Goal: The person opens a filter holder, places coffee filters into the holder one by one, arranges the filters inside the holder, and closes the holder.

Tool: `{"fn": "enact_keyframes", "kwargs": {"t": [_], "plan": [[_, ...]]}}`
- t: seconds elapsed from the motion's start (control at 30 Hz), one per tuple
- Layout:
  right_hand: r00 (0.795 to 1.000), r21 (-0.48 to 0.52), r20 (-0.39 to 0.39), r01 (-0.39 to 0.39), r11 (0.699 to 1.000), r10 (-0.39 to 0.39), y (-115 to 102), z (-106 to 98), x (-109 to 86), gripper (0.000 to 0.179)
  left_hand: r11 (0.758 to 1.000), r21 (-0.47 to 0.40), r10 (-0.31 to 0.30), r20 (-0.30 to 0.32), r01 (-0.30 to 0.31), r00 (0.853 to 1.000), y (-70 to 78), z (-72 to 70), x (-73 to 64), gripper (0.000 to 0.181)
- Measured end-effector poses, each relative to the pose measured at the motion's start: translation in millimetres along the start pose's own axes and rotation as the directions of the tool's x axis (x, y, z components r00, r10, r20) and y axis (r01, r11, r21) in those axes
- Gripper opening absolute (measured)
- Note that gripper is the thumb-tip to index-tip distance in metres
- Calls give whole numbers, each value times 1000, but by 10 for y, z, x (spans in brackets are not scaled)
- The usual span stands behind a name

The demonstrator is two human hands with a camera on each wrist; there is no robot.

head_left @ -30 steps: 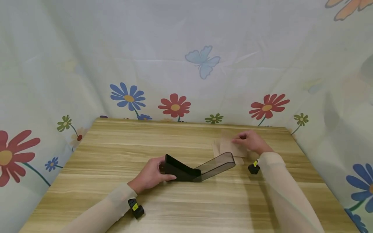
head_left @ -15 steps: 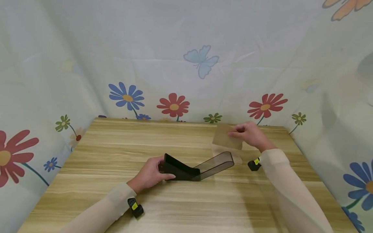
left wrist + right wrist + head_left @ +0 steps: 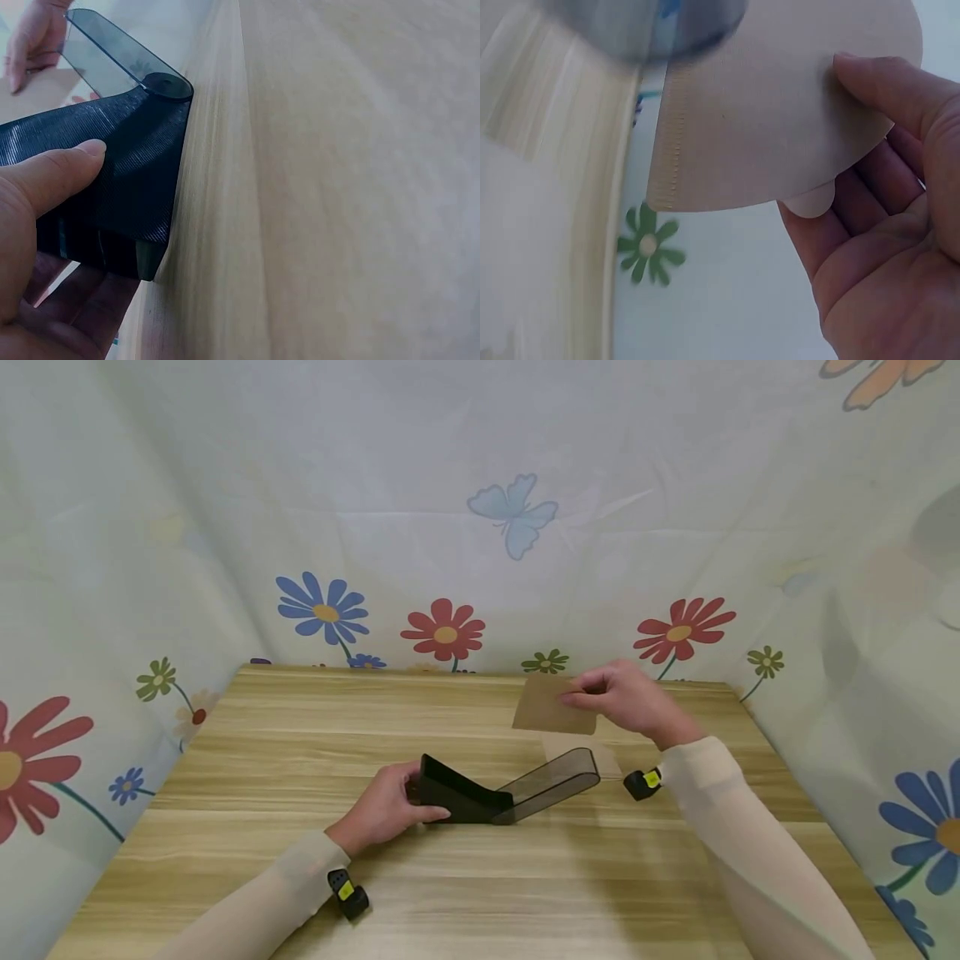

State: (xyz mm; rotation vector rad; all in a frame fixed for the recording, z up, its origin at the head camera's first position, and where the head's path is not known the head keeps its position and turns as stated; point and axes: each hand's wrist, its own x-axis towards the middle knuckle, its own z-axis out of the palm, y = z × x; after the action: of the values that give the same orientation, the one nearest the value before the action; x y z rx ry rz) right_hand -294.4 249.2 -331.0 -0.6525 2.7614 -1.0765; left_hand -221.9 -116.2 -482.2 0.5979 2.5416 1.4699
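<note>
A floral curtain (image 3: 360, 460) rises behind the wooden table (image 3: 337, 710). On the table sits a black container (image 3: 461, 802), its clear smoky lid (image 3: 555, 777) tilted open toward two o'clock. Seen from the container in the head view, the right hand (image 3: 630, 697) is at two o'clock, thumb and fingers pinching the paper's edge; the left hand (image 3: 382, 802), at nine, curls around the container's end. The pinched brown paper (image 3: 543, 706) hangs between one and two; another paper (image 3: 562, 742) lies at two, partly behind the lid.
</note>
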Motion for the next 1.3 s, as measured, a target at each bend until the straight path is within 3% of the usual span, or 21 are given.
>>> {"fn": "enact_keyframes", "kwargs": {"t": [0.27, 0.47, 0.87, 1.3], "plan": [[996, 51, 17, 90, 995, -91, -333, 163, -47, 11, 1000, 4, -16, -4, 16, 1000, -24, 2, 1, 36], [993, 98, 25, 116, 988, -119, -499, 285, -91, 7, 1000, 14, -13, -8, 13, 1000, -9, 12, 1, 35], [993, 113, 59, 91, 989, -98, -598, 533, -154, 7, 1000, 24, -18, -21, 19, 1000, -25, 19, -2, 36], [986, 127, 93, 128, 984, -141, -661, 726, -196, 10, 1000, 21, -16, -12, 16, 1000, -32, 9, 21, 42]]}}
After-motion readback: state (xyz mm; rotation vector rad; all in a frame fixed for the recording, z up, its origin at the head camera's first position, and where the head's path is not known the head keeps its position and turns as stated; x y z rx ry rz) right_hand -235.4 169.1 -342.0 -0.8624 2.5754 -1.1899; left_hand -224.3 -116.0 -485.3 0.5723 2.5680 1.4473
